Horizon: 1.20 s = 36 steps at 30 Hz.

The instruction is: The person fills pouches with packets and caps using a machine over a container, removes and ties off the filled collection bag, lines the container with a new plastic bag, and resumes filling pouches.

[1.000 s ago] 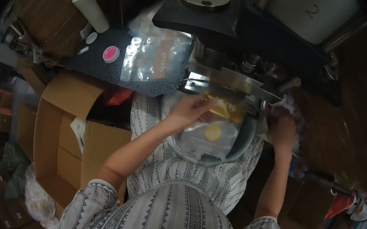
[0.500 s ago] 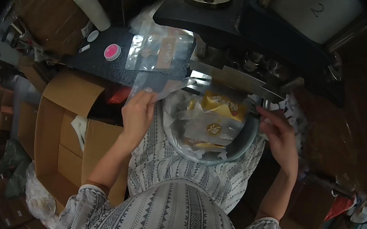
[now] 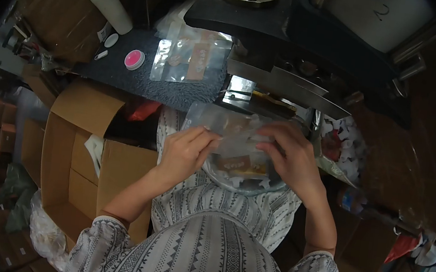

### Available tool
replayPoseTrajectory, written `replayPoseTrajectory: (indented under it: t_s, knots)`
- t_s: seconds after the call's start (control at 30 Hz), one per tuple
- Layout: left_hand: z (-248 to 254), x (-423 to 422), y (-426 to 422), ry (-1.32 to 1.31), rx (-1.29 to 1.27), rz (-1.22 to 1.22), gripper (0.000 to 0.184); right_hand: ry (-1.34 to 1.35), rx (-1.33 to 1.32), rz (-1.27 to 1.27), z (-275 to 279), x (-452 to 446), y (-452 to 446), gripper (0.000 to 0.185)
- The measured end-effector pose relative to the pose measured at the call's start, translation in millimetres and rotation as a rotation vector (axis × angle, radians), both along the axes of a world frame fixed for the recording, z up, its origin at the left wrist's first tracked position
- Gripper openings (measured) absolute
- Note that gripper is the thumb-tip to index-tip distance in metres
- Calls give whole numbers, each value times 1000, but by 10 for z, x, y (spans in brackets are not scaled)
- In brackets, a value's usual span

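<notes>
Workshop background: brown cartons stacking up at far left. Open carton [image 3: 75, 165] sitting by the desk's near edge. Flat pouches [image 3: 183, 59] lying toward the right edge of the grey mat [image 3: 195, 96], untouched. Left hand [image 3: 184, 151]: grip closing tight, pinching clear pouch [image 3: 237, 130] over basin [image 3: 248, 191]. Printed pouch [image 3: 241, 165] lying inside basin, near rim. Right hand [image 3: 299, 158]: grip part-open at pouch's right side, can't tell if holding. One pouch being handled, others lying unhandled.

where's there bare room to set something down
The mat has a bare strip along its front, below the pink jar and flat bags. It's crowded at the bowl: packets, held bag, left hand, right hand.
</notes>
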State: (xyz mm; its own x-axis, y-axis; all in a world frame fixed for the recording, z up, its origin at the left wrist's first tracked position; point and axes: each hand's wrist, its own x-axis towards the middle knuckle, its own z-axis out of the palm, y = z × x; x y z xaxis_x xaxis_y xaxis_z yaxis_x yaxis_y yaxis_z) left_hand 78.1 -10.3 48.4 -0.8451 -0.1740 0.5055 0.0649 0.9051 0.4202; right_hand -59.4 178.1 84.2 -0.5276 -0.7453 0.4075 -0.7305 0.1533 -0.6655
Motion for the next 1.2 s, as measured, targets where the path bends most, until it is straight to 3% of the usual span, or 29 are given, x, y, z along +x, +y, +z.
replayPoseTrajectory:
  t_s: [0.07, 0.17, 0.3, 0.37, 0.5, 0.57, 0.6, 0.67, 0.73, 0.8, 0.87, 0.9, 0.97, 1.03, 1.1, 1.13, 1.2]
  knots:
    - [-69, 4, 32, -136, 70, -121, 12, -268, 54, 68, -26, -11, 36, 21]
    - [-74, -17, 71, -139, 127, -46, 11, -339, 110, -15, 66, -32, 125, 22]
    - [-41, -35, 76, -161, 129, -31, 10, -162, 128, -126, 44, -56, 202, 21]
    - [-105, -55, 110, -114, 112, -196, 9, -162, 128, -11, -26, -30, 186, 26]
    - [-202, -69, 184, -244, 275, -234, 9, -345, 140, -13, -47, -19, 160, 29]
    - [-217, -174, 273, -424, 690, -225, 19, -382, 49, -149, -91, -61, 146, 30]
    - [-223, -252, 286, -420, 691, -225, 19, -378, 49, -148, -108, -88, 165, 30]
    - [-251, -454, 254, -644, 1146, -195, 27, -287, 24, -305, -145, -150, 242, 30]
    - [-384, -661, 225, -649, 1185, -188, 28, -248, 56, -296, -112, -147, 335, 29]
    - [-366, -815, 267, -545, 1549, -86, 28, -210, 90, -291, -114, -155, 453, 27]
    - [-272, -827, 268, -596, 1505, -95, 30, -177, 144, -554, -175, -216, 581, 24]
    - [-296, -801, 273, -563, 1459, -96, 30, -180, 147, -555, -307, -340, 676, 24]
    - [-297, -755, 172, -531, 1410, -96, 30, 295, 358, -685, -624, -628, 823, 23]
    - [-232, -764, -256, -110, 611, 74, 39, 154, 330, -656, -621, -670, 833, 21]
    - [-477, -768, -749, -132, -43, 338, 59, 7, 311, -608, -611, -670, 836, 18]
    - [-573, -685, -742, -391, -131, 332, 74, -39, 324, -590, -584, -672, 835, 14]
    - [-664, -436, -596, -290, -321, 195, 73, -77, 322, -579, -495, -742, 804, 12]
